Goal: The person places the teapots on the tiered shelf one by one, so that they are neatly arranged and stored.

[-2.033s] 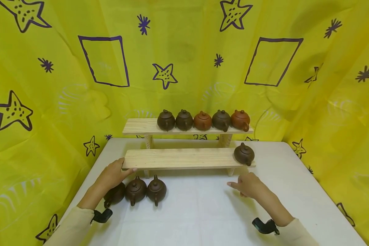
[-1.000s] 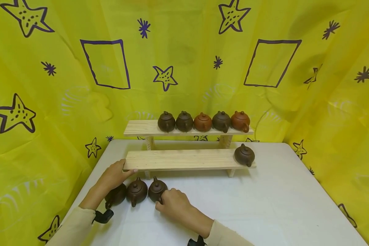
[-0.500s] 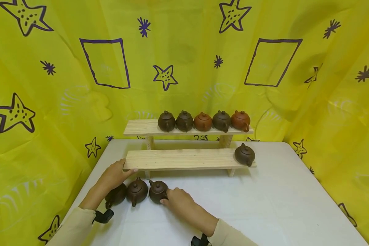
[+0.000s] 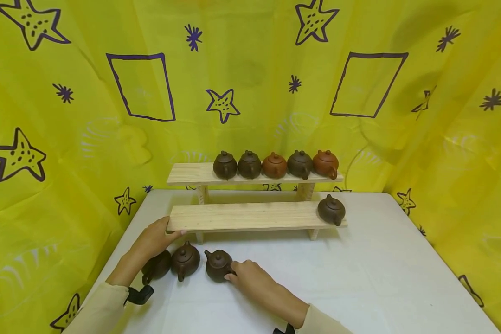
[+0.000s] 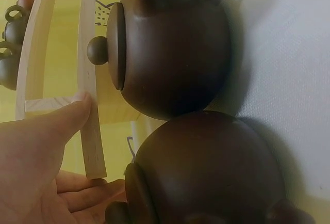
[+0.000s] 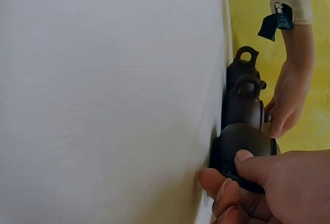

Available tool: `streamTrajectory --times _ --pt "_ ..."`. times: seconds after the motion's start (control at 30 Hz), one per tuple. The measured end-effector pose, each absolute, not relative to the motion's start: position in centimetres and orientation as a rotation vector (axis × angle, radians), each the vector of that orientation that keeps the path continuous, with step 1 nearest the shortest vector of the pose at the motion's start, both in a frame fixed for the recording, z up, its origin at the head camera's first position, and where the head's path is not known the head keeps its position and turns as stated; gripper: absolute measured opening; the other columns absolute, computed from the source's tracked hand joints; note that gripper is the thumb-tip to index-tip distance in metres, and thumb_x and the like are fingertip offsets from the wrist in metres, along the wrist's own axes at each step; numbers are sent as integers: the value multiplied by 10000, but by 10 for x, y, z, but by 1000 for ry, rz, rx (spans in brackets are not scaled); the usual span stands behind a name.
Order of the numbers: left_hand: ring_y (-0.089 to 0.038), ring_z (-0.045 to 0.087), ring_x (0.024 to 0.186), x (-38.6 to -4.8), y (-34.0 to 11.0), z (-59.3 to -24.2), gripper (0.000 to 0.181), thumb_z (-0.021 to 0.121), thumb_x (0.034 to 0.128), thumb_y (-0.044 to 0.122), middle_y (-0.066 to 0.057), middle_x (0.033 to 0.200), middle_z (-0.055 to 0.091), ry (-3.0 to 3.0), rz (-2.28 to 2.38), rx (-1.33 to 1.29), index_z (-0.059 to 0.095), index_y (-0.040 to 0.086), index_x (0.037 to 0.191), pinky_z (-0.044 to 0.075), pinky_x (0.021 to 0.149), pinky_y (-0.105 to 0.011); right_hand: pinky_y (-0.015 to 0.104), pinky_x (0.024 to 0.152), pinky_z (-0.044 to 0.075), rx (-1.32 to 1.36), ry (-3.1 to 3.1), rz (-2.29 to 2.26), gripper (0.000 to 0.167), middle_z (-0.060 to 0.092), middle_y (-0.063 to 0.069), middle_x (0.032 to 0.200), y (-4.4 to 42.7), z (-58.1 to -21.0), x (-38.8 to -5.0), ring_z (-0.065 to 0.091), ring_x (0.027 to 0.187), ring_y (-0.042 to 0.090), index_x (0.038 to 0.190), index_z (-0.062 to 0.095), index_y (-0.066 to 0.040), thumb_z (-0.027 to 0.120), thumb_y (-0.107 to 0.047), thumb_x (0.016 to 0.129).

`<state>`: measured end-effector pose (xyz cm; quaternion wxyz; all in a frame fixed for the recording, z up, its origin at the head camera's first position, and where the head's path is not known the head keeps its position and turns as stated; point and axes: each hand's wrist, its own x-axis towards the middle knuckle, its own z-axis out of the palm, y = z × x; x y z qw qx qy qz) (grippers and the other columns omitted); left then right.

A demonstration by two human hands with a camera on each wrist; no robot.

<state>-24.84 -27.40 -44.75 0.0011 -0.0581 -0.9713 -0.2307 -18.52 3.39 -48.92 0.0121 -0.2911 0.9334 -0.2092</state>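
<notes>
My right hand [image 4: 253,280] pinches the handle of a dark brown teapot [image 4: 218,265] low at the table, its spout pointing up and left. In the right wrist view, the thumb and curled fingers of that hand close on the handle side of the pot. My left hand [image 4: 152,241] grips the left end of the lower shelf of a pale wooden two-tier rack [image 4: 242,217], thumb at the front edge. Beside the left hand stand two more dark brown teapots: a middle one [image 4: 185,260], and a left one [image 4: 157,266] partly hidden by the wrist.
One dark teapot [image 4: 331,210] sits at the right end of the lower shelf. On the upper shelf [image 4: 189,173] several brown and reddish teapots stand in a row toward the right. A white table [image 4: 359,278] lies below, with a yellow patterned curtain [image 4: 259,60] around it.
My right hand has come left from the table's right side and taken a teapot's handle. That teapot has turned, spout leftward, and shifted right and nearer, away from its neighbour. My left hand stays put.
</notes>
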Motion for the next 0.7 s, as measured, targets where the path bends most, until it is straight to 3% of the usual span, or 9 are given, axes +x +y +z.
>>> streamTrajectory --times 0.23,0.5,0.7 --pt "-554 564 1292 -248 -274 -446 848 693 1015 437 -426 1411 542 -3055 -727 -183 404 -218 1470 462 1068 -652 163 601 484 -930 2805 -833 221 759 6 828 64 -492 -178 562 653 -29 1002 729 -53 680 -265 1037" --pt "-557 551 1308 -247 -272 -445 855 694 1014 446 -426 1424 531 -3053 -751 -188 399 -210 1477 456 1073 -655 161 516 422 -903 2801 -983 205 570 -86 661 103 -484 -181 440 557 -26 915 676 -60 674 -220 1043" --pt "-566 544 1313 -246 -273 -444 867 685 1018 467 -431 1431 521 -3065 -748 -181 397 -209 1477 461 1064 -658 182 503 389 -874 2896 -1049 229 543 -90 645 127 -468 -191 421 548 -23 846 624 -104 665 -192 1054"
